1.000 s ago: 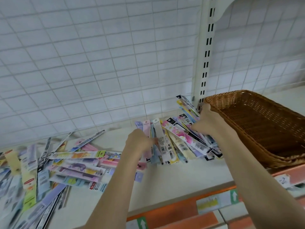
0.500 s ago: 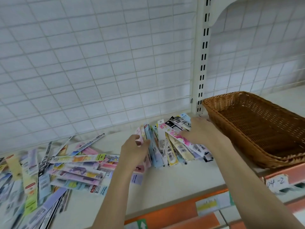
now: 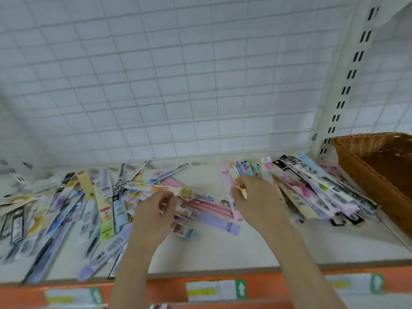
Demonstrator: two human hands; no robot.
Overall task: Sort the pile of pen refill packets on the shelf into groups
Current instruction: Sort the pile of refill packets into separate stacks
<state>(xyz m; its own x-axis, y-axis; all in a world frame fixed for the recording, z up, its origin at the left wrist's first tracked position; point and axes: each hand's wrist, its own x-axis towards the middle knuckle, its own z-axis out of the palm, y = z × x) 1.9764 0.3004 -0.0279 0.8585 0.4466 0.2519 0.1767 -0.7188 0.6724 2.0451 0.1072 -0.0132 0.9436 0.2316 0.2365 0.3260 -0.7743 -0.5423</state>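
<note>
L hand point(image 3: 153, 216) pinches a long packet point(image 3: 160, 188), axis running left-right mid-frame; R hand point(image 3: 259, 200) pinches pink packet point(image 3: 231, 197) by right group.

We see a pale shelf point(image 3: 256, 248) with an orange front edge point(image 3: 169, 288) that carries price labels. On it a loose pile of pen refill packets point(image 3: 66, 210) lies at the left, a fanned group of packets point(image 3: 312, 188) at the right, and beside this group a wicker basket point(image 3: 379, 175).
</note>
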